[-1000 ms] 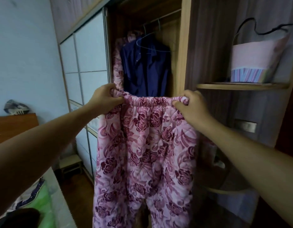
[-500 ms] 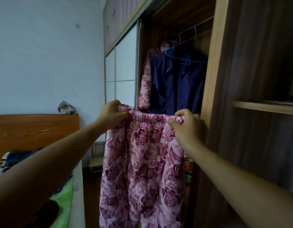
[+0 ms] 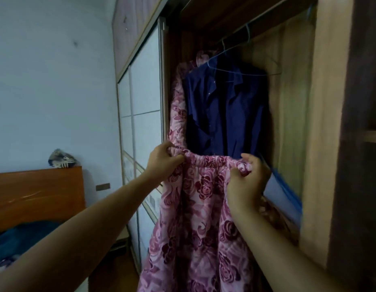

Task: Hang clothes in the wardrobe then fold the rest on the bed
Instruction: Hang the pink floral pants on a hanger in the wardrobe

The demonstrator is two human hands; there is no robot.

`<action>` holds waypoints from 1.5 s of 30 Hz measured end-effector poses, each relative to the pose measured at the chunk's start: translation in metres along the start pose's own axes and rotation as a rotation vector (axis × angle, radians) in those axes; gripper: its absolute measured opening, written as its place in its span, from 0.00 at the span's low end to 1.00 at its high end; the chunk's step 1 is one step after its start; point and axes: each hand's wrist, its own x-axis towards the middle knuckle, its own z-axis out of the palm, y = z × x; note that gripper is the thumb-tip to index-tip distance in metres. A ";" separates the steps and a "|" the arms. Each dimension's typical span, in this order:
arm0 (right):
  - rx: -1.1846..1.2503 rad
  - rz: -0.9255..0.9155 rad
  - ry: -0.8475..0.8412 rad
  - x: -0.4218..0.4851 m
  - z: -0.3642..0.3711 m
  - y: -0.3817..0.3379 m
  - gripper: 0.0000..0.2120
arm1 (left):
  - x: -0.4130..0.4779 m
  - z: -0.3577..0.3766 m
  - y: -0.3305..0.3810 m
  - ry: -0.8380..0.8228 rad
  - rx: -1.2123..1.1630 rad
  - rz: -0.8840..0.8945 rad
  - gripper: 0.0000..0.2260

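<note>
Open wardrobe (image 3: pixel 322 123), a blue shirt (image 3: pixel 225 110) hung inside. The left hand (image 3: pixel 161 163) and right hand (image 3: pixel 247 182) each pinch the waistband of the flowered trousers (image 3: pixel 199 218), held up before the shirt. Hanging step; the next move calls for a free hanger, and it is unclear whether one is there.

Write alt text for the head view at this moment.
The left hand and right hand grip the elastic waistband of pink floral trousers, holding them up before an open wardrobe. Inside, a navy shirt hangs on a blue wire hanger; a wooden headboard shows at far left.
</note>
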 end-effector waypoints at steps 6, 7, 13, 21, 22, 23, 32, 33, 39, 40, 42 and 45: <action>0.056 0.015 0.225 0.024 0.062 0.071 0.22 | 0.058 0.084 -0.061 -0.159 -0.231 0.067 0.10; 0.047 0.007 0.255 0.033 0.067 0.078 0.22 | 0.069 0.098 -0.065 -0.201 -0.262 0.078 0.10; -0.060 -0.077 0.489 0.093 0.067 0.104 0.20 | 0.125 0.182 -0.057 -0.366 -0.363 0.116 0.11; -0.095 -0.128 0.646 0.136 0.047 0.134 0.19 | 0.154 0.262 -0.034 -0.450 -0.425 0.130 0.10; -0.090 -0.121 0.662 0.144 0.046 0.136 0.19 | 0.160 0.269 -0.032 -0.463 -0.425 0.134 0.09; -0.091 -0.114 0.671 0.153 0.046 0.137 0.18 | 0.167 0.276 -0.031 -0.476 -0.429 0.137 0.09; -0.477 -0.359 0.609 0.291 0.042 0.070 0.16 | 0.306 0.297 0.038 -0.440 -0.715 0.234 0.10; -0.489 -0.383 0.586 0.311 0.041 0.054 0.15 | 0.325 0.293 0.053 -0.427 -0.757 0.257 0.10; -0.489 -0.356 0.412 0.364 0.035 -0.023 0.15 | 0.389 0.275 0.097 -0.418 -0.812 0.359 0.10; -0.511 -0.317 0.387 0.363 0.032 -0.023 0.13 | 0.388 0.279 0.094 -0.451 -0.769 0.366 0.10; -0.579 -0.229 0.341 0.356 0.023 -0.013 0.08 | 0.380 0.288 0.083 -0.537 -0.707 0.351 0.12; -0.658 -0.126 0.280 0.337 0.007 0.019 0.08 | 0.357 0.301 0.060 -0.582 -0.647 0.294 0.21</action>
